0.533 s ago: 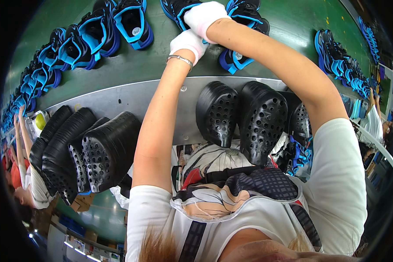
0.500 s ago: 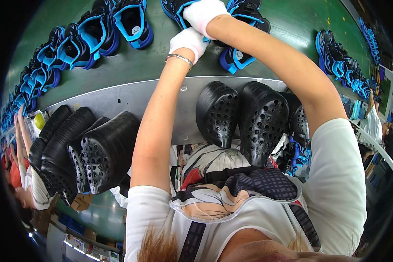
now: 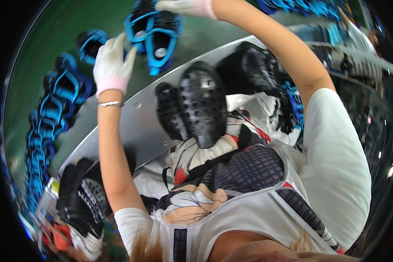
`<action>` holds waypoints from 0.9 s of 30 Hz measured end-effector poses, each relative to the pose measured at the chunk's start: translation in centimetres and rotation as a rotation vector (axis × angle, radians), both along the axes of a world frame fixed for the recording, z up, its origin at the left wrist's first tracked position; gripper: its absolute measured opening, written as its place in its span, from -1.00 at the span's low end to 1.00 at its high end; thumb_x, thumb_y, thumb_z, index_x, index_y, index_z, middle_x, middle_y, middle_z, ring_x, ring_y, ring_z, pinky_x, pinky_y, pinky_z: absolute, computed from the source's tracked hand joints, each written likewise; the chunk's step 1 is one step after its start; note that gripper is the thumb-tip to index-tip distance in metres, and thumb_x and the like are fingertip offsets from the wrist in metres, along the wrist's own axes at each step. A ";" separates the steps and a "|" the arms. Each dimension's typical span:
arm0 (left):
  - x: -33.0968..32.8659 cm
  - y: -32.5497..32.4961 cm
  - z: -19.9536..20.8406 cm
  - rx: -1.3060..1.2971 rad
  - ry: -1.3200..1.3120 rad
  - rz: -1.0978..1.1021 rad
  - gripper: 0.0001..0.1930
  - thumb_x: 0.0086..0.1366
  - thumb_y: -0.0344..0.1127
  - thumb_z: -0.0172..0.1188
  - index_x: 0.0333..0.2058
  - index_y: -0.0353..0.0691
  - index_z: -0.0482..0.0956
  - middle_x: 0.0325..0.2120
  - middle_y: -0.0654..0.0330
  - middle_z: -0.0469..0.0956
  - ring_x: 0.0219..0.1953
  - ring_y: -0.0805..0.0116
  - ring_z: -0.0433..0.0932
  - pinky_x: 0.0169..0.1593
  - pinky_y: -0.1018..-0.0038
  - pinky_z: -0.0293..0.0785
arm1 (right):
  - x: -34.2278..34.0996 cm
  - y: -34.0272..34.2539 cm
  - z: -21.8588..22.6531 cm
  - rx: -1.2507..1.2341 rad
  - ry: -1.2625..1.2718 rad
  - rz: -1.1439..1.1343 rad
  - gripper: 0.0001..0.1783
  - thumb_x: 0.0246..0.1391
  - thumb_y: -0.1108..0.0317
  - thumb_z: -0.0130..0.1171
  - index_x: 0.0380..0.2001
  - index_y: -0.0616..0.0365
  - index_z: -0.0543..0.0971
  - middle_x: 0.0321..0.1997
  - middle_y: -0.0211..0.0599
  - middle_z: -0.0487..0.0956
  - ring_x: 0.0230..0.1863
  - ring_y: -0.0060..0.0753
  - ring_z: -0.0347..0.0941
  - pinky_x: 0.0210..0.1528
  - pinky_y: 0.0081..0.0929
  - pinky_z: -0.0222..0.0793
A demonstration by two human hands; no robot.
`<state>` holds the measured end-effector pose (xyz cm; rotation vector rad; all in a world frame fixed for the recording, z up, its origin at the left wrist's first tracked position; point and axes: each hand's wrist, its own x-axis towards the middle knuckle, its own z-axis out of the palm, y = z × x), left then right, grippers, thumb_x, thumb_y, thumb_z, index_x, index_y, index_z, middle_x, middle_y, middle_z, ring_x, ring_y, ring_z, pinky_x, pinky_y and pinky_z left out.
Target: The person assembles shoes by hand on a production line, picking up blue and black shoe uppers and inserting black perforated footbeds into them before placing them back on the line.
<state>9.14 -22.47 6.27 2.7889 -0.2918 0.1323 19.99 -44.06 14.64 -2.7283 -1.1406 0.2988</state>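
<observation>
My left hand (image 3: 112, 65), in a white glove with a pink cuff, is spread over the green surface, its fingers apart and nothing in them. Just beyond it lies a black and blue shoe (image 3: 90, 47), partly covered by the fingers. To the right, a pair of black shoes with blue trim, one nearer shoe (image 3: 162, 41) and one beside it (image 3: 139, 22), points away from me. My right hand (image 3: 183, 6), gloved alike, reaches flat over the toe end of that pair, fingers stretched leftward. Whether it touches them is unclear.
A long row of black and blue shoes (image 3: 48, 118) curves down the left. Black perforated shoe lasts (image 3: 201, 102) stand against the metal edge (image 3: 137, 118) before me, with more lasts (image 3: 87, 187) at lower left. More shoes (image 3: 310, 8) line the far right, near another person's arm (image 3: 347, 19).
My hands, close together over shoes before, are now apart, the left one drawn left and opened. The whole view has turned, and shoes and lasts sit elsewhere in it.
</observation>
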 end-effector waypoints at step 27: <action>2.1 0.4 -5.8 -0.032 0.488 -0.028 -0.33 0.25 0.13 0.08 0.17 -0.27 0.38 -0.04 -0.01 0.55 -0.35 0.33 0.58 -0.26 0.48 0.50 | -20.9 -32.3 -4.1 -0.130 0.147 -0.675 -0.37 -0.17 0.03 0.31 -0.01 0.06 0.44 0.04 -0.20 0.40 -0.01 -0.08 0.46 0.01 -0.28 0.43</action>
